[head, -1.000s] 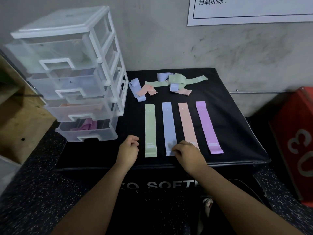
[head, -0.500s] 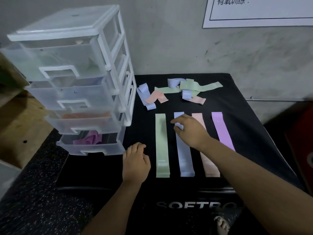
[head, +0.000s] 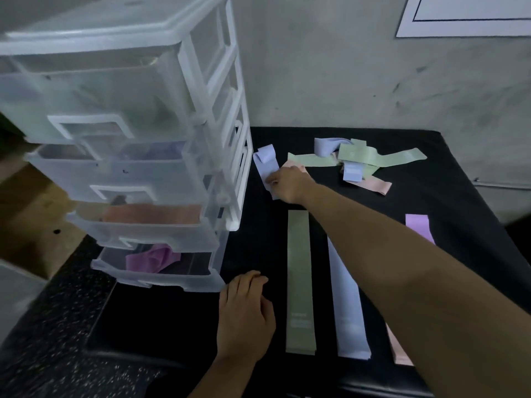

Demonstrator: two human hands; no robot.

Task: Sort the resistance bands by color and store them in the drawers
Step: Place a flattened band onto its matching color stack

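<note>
Head view: right hand (head: 287, 183) is stretched to the back-left of the black box (head: 172, 326), beside the drawers (head: 129, 139). Its fingers are curled, pinching a loose blue band (head: 268, 165), probably to lay it with its colour. Left hand (head: 244, 314) rests flat near the front edge, fingers together, holding nothing. Green strip (head: 300, 282), blue strip (head: 347, 305), pink strip (head: 400, 351) and purple strip (head: 419, 226) lie parallel, likely as colour lanes. An unsorted pile (head: 359, 159) sits at the back edge. Green strip's print is unreadable; the poster (head: 465, 21) is cropped.
</note>
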